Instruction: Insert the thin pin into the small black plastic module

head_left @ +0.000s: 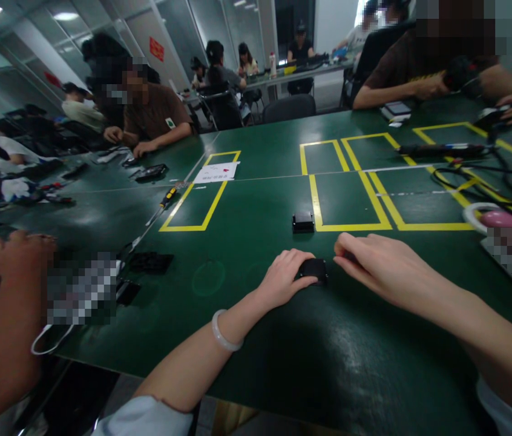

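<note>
A small black box-like part [314,270] lies on the green table, its left side held between the thumb and fingers of my left hand [287,274]. Just right of it, my right hand [359,259] hovers with its fingers curled closed. Whatever those fingers pinch, if anything, is hidden from me. Beyond my left hand stands a second small black part [303,221], of similar size, touched by neither hand. It sits beside the left edge of a yellow tape outline.
Yellow tape rectangles [351,227] mark the green table [256,339]. A screwdriver [169,197] and a white paper sheet [216,173] lie to the left. Black cables [505,188] and a pink object [503,218] are at right. A neighbour's arm [15,303] rests at far left; co-workers sit opposite.
</note>
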`<state>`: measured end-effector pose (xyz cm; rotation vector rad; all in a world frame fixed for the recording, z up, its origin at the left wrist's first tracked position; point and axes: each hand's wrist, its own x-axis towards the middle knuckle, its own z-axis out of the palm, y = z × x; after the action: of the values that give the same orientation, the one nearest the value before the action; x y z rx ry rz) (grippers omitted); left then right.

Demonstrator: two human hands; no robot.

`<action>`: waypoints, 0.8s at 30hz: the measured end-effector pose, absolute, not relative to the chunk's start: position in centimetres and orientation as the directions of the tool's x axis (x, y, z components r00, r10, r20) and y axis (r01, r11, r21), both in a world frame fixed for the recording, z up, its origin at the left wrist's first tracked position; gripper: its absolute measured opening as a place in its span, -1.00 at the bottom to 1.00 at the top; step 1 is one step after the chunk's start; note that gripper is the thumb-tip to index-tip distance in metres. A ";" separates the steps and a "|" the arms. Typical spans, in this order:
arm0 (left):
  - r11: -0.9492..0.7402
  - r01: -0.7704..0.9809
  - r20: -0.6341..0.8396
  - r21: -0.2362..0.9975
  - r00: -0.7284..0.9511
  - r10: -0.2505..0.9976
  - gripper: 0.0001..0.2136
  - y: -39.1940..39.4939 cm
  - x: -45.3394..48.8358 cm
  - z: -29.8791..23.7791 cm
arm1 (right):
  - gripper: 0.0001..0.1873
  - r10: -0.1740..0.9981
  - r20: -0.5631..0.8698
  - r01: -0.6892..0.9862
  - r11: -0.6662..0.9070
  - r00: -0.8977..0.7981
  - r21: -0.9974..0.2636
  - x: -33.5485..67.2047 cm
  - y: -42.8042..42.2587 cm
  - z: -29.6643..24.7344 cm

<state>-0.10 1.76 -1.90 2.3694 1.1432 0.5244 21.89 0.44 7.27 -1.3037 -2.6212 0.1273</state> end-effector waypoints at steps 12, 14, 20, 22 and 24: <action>-0.559 0.625 0.150 0.545 0.583 0.798 -0.67 1.7 -0.1 -1.9 | -0.82 0.814 0.129 0.797 0.580 -0.566 -0.166 21.8 0.4 7.4; -0.559 0.625 0.151 0.545 0.583 0.799 -0.67 1.7 -0.1 -2.0 | -0.88 0.804 0.134 0.780 0.595 -0.580 -0.196 21.9 0.4 7.3; -0.566 0.628 0.156 0.534 0.585 0.796 -0.65 1.8 -0.1 -2.1 | -0.89 0.789 0.150 0.765 0.614 -0.596 -0.193 22.0 0.3 7.4; -0.565 0.629 0.156 0.534 0.583 0.797 -0.65 1.8 -0.1 -2.1 | -0.81 0.816 0.135 0.804 0.577 -0.562 -0.140 21.8 0.4 7.3; -0.562 0.629 0.156 0.537 0.581 0.799 -0.65 1.8 -0.1 -2.1 | -0.79 0.825 0.130 0.820 0.563 -0.549 -0.108 21.7 0.5 7.2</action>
<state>-0.08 1.78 -2.13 2.3866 1.1459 0.5398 21.74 0.48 7.16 -1.3955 -2.6274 0.0515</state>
